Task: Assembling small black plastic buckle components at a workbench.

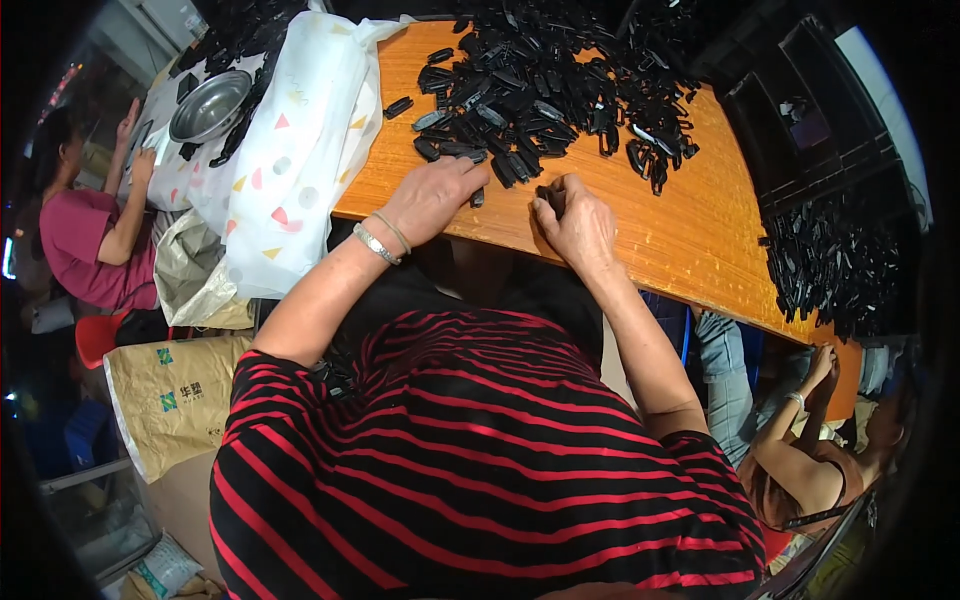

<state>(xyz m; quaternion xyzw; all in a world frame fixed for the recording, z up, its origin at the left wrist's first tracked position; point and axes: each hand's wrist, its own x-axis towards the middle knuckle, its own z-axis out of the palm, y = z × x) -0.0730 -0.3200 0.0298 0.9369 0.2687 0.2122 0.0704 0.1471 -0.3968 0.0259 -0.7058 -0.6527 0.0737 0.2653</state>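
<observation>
A heap of small black plastic parts (510, 95), long and narrow with several ring-shaped, covers the far middle of the wooden table (690, 225). My left hand (437, 197) is at the near edge of the heap, fingers curled with a black plastic part (477, 199) at the fingertips. To its right, above the table's front edge, my right hand (582, 225) pinches another small black part (550, 198) between thumb and fingers. Its exact shape is partly hidden by the fingers.
A white patterned plastic sheet (290, 150) covers the table at left, with a metal bowl (210, 106) beyond it. A person in a pink shirt (90, 240) sits there; another person (800, 465) sits at right. More black parts (835, 265) lie far right. A brown sack (180, 405) stands at lower left.
</observation>
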